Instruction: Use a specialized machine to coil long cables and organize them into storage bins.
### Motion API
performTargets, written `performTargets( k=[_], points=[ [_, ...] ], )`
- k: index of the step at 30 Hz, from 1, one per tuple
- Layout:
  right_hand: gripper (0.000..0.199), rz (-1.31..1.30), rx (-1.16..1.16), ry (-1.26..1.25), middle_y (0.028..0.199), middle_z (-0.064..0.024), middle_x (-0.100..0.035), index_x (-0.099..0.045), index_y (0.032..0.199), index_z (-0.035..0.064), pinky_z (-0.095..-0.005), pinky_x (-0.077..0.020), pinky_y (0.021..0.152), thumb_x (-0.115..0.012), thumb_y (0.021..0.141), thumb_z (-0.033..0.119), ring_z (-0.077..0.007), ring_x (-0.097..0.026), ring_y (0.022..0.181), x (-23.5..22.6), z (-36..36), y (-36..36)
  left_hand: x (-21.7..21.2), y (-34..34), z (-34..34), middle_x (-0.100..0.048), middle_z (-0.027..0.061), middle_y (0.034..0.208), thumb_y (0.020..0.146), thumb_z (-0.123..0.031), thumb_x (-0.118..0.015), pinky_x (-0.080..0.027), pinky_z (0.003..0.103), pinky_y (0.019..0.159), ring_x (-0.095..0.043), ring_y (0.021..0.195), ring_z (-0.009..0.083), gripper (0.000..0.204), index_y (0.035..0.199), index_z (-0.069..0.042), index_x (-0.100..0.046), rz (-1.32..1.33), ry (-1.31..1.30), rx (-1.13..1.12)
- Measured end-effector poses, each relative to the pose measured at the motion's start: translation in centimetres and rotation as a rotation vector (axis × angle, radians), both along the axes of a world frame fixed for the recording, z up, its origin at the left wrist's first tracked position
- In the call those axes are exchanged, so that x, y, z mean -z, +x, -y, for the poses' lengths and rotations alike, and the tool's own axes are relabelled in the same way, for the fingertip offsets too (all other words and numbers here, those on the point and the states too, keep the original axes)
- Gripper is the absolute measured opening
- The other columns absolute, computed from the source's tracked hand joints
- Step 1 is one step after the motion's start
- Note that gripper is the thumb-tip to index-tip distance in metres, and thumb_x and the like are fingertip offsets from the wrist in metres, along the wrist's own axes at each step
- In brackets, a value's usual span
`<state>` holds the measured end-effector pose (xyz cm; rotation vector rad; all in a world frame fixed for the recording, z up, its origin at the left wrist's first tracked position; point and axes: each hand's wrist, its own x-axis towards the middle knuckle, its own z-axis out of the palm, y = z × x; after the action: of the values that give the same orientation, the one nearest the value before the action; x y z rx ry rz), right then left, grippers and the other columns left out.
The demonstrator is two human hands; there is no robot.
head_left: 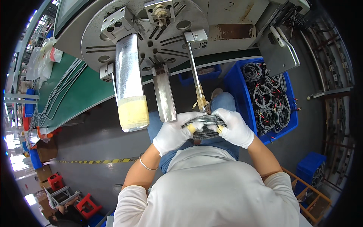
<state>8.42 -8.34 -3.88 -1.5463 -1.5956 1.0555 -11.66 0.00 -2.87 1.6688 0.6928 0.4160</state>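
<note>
Braided grey cable coil [206, 122], white cloth gloves [172, 134]

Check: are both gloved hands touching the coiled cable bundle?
Touching. The head view shows the left hand and the right hand wrapped around opposite ends of the coiled cable bundle, with gloved fingers curled over its strands.

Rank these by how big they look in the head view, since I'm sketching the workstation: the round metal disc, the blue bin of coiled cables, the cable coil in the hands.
1. Round metal disc
2. Blue bin
3. Cable coil, though it is nearer the camera.
</note>
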Motion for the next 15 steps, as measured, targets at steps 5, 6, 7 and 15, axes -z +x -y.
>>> performTargets(
  k=[5, 6, 7, 15],
  points=[
    [0.020, -0.009, -0.036, 0.043, 0.078, -0.0161, -0.061, -0.057, 0.094, 0.0025, -0.0374, -0.0479, 0.062, -0.061, 0.075, 0.005, -0.0335, -0.062, 0.071, -0.1, 0.0, 0.2, 0.3, -0.4, -0.5, -0.066, 0.0086, 0.089, 0.091, -0.025, -0.061, -0.049, 0.020, 0.058, -0.057, 0.062, 0.0086, 0.035, 0.113, 0.003, -0.061, -0.004, -0.406, -0.005],
    [0.019, 0.002, -0.056, 0.028, 0.078, -0.0154, -0.061, -0.057, 0.094, 0.0028, -0.0375, -0.0478, 0.062, -0.061, 0.075, 0.005, -0.0331, -0.062, 0.072, 0.0, 0.0, 0.2, 0.3, -0.5, -0.9, -0.066, 0.0086, 0.089, 0.091, -0.025, -0.061, -0.049, 0.020, 0.058, -0.057, 0.062, 0.0086, 0.035, 0.113, 0.003, -0.061, -0.001, -0.409, -0.018],
    [0.019, -0.002, -0.053, 0.024, 0.078, -0.0154, -0.061, -0.057, 0.094, 0.0028, -0.0375, -0.0478, 0.062, -0.061, 0.075, 0.005, -0.0331, -0.062, 0.072, 0.1, -0.1, 0.1, 0.4, -0.6, -1.4, -0.066, 0.0098, 0.087, 0.092, -0.033, -0.058, -0.049, 0.020, 0.058, -0.057, 0.063, 0.0088, 0.042, 0.111, 0.004, -0.061, 0.088, -0.538, 0.087],
    [0.022, 0.001, -0.058, 0.052, 0.077, -0.0146, -0.062, -0.058, 0.090, 0.0056, -0.0383, -0.0466, 0.059, -0.071, 0.077, 0.018, -0.0342, -0.061, 0.068, 0.2, -0.2, -0.5, 0.9, -0.3, -1.5, -0.048, -0.0004, 0.054, 0.093, -0.051, -0.048, -0.035, 0.021, 0.043, -0.040, 0.042, 0.0073, 0.052, 0.075, -0.003, -0.057, -0.158, -0.664, 0.243]
  ],
)
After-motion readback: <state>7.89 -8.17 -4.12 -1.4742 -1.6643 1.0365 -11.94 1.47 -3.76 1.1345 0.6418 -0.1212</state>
